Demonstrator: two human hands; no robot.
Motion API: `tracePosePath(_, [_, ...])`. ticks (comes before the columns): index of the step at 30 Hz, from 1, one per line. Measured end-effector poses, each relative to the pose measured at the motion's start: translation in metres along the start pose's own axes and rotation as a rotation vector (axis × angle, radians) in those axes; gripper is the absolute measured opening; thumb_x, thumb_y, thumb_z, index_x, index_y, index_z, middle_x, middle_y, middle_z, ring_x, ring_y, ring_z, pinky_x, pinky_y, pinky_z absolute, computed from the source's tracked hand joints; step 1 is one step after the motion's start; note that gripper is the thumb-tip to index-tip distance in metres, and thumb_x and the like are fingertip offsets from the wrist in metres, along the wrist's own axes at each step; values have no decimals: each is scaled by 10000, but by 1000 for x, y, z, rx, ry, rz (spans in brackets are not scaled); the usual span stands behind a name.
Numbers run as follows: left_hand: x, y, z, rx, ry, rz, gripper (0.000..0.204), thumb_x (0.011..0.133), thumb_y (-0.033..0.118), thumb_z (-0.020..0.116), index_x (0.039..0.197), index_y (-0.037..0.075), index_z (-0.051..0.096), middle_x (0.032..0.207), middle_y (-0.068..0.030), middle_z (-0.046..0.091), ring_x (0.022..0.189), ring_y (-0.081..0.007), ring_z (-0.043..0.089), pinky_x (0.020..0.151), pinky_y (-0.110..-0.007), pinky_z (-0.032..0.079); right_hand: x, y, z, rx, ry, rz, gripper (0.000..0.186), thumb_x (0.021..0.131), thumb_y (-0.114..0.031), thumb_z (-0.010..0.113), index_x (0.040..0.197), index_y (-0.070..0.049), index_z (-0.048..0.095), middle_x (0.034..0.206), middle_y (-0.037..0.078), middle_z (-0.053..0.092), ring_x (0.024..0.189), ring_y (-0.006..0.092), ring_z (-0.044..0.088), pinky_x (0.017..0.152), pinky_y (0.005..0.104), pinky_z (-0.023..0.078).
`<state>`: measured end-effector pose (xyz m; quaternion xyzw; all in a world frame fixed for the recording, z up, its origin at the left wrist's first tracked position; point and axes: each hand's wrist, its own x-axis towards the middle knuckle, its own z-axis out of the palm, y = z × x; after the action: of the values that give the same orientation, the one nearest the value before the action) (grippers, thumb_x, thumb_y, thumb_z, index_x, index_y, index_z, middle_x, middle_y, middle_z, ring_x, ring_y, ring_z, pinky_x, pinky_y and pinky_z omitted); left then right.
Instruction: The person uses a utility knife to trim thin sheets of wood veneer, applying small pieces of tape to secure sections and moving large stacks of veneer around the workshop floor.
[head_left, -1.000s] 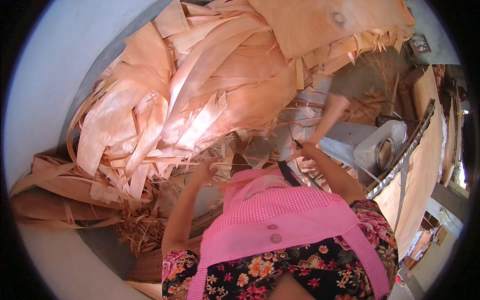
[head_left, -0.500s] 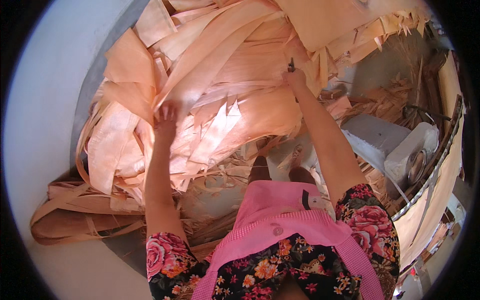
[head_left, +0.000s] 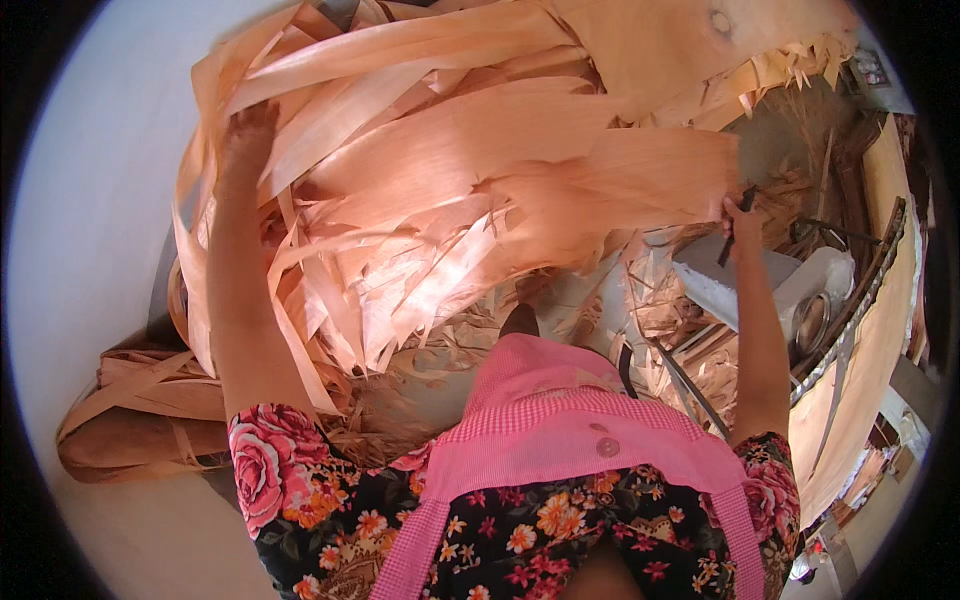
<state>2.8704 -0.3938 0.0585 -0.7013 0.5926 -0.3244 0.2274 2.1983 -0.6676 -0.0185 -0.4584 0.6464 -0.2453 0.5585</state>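
Note:
A heap of thin, pinkish-tan wood veneer (head_left: 420, 170) spreads before me in sheets and strips. At the far left, my left hand (head_left: 254, 126) is closed at the end of a long veneer strip (head_left: 400, 50); its fingers are partly hidden and blurred. Out to the right, my right hand (head_left: 741, 218) is closed round a slim, dark knife-like tool (head_left: 724, 250). The same hand is at the right end of a wide veneer sheet (head_left: 660, 172), which stretches out over the heap; whether the fingers pinch its edge is hard to see.
A white wall (head_left: 90, 230) bounds the left side. A grey and white block-like object (head_left: 750, 275) stands at right, beside a curved dark metal bar (head_left: 850, 305) and a large upright veneer sheet (head_left: 865, 390). Veneer scraps (head_left: 440, 345) litter the floor near my feet.
My left hand has moved up and left, carrying the strip's end. My right hand has gone right and down, and the wide sheet now extends toward it.

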Motion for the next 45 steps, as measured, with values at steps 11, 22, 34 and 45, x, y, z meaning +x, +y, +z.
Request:
tracePosePath(11, [-77, 284, -26, -424, -408, -175, 739, 727, 269, 600, 1352, 161, 222, 1419, -89, 158, 1300, -318, 150, 925, -611, 253, -54, -52, -84, -111, 24, -140, 121, 797, -153, 590, 841, -53, 539, 617, 1, 524, 433, 79, 420, 388, 215, 299])
tracePosePath(22, [7, 340, -303, -1744, -155, -5, 859, 669, 89, 691, 1352, 36, 173, 1390, -163, 227, 1284, -277, 224, 1044, -354, 199, -161, -48, -182, -740, 29, -663, 278, 738, -150, 544, 1011, -115, 585, 989, 94, 600, 878, 268, 583, 749, 358, 463])
tracePosePath(34, [57, 390, -591, -1528, 254, 342, 154, 767, 125, 618, 768, -9, 541, 607, -51, 443, 547, -99, 398, 499, -245, 342, -289, -1, -297, -68, 581, -1114, 458, 665, 71, 547, 1095, -88, 537, 1029, 108, 562, 917, 267, 559, 741, 366, 474])
tracePosePath(45, [151, 330, -551, -2467, 582, -389, 266, 818, 126, 569, 1038, 10, 474, 995, -66, 541, 892, -162, 510, 782, -325, 428, -288, 99, -281, 262, -230, -119, 243, 834, -101, 511, 1052, 3, 536, 797, 83, 630, 528, 101, 560, 447, 199, 405])
